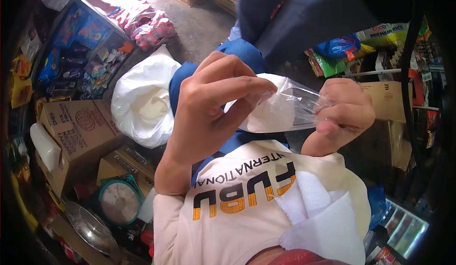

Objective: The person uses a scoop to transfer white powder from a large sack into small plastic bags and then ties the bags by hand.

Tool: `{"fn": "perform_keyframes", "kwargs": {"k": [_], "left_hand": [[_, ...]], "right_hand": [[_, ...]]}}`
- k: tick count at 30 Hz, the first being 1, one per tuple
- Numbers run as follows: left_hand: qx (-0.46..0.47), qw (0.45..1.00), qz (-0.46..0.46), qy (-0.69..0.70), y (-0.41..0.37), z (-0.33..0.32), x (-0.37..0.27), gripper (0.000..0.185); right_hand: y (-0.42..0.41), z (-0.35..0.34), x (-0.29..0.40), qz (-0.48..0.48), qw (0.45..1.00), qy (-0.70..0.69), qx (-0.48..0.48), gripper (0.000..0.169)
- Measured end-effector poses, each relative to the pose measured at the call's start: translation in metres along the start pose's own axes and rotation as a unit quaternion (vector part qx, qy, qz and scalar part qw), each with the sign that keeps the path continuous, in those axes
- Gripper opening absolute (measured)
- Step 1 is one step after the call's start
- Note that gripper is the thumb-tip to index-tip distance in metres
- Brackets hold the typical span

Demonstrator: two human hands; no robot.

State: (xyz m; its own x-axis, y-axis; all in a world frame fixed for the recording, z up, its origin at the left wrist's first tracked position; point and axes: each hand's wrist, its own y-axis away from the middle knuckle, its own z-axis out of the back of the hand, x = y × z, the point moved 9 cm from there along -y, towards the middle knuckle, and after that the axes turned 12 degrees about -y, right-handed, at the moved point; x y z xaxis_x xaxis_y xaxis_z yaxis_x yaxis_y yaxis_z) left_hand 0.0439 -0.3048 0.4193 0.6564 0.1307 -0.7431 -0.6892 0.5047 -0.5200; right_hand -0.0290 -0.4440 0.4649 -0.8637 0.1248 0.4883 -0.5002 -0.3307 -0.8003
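My left hand (210,97) pinches the gathered neck of a clear plastic bag (302,102) between thumb and fingers. White contents (272,113) fill the bag's lower part, partly behind that hand. At the other end, my right hand (343,111) grips the bag's loose top, so the film is drawn taut between both hands. The bag is above my lap, over blue cloth (245,53). Left of it stands a larger white plastic sack (142,86), its mouth open on pale contents (153,106).
A cardboard box (82,129), a teal-rimmed dial scale (119,202) and a metal bowl (91,225) are at left. Shrink-wrapped bottles (151,28) lie on the floor (188,26). Packaged goods (384,33) crowd the right. Dark cloth (292,26) hangs at top.
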Motion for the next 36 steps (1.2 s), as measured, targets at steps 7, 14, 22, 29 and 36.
{"fn": "perform_keyframes", "kwargs": {"k": [7, 14, 22, 29, 36], "left_hand": [[-0.027, 0.989, -0.039, 0.141, -0.038, -0.02, -0.019, 0.018], [-0.016, 0.971, -0.009, 0.239, -0.045, -0.057, -0.016, 0.006], [-0.057, 0.983, -0.176, 0.002, -0.048, -0.085, -0.064, 0.017], [-0.065, 0.956, -0.103, 0.269, -0.058, -0.082, 0.025, 0.024], [-0.077, 0.623, 0.195, 0.754, 0.025, -0.157, 0.173, 0.086]], "right_hand": [[0.014, 0.032, 0.03, 0.074, 0.983, 0.153, 0.075, 0.033], [0.118, 0.139, 0.026, -0.178, 0.962, 0.146, -0.146, 0.051], [0.139, 0.151, -0.028, -0.226, 0.92, 0.058, -0.316, 0.043], [0.075, 0.16, -0.024, -0.178, 0.96, 0.005, -0.215, 0.035], [-0.015, 0.161, 0.005, -0.129, 0.986, -0.073, -0.074, 0.028]]}}
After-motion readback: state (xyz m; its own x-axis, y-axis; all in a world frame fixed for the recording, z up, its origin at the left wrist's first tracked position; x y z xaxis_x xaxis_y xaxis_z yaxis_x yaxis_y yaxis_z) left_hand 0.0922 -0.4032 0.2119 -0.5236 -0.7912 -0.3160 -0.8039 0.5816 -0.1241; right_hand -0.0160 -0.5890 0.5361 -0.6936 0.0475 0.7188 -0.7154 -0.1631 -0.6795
